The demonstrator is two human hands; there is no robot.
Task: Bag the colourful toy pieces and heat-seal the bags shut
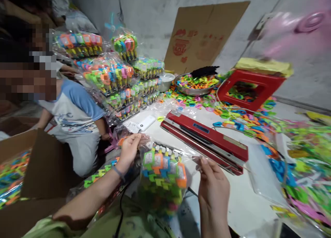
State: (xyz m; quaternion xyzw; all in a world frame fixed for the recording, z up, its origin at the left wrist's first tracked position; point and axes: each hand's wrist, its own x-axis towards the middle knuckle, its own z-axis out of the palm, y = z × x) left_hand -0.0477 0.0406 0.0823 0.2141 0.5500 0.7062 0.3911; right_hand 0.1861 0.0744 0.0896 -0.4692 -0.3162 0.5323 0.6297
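A clear plastic bag [162, 176] full of colourful small toy pieces, some with white labels, hangs between my hands. My left hand [129, 148] pinches one upper corner of the bag. The opposite corner is pinched by my right hand [212, 181]. Just beyond the bag lies a long red bag sealer [204, 138] with a metal strip along its front, set at a slant on the white tabletop. I cannot make out exactly what the pieces at the bag's bottom are.
Filled bags [108, 74] are stacked at the back left, beside another person [74, 113]. A metal bowl [191, 89] of loose pieces and a red frame [254, 88] stand behind the sealer. Colourful pieces [302, 162] spread over the right side. A cardboard box [43, 165] stands at left.
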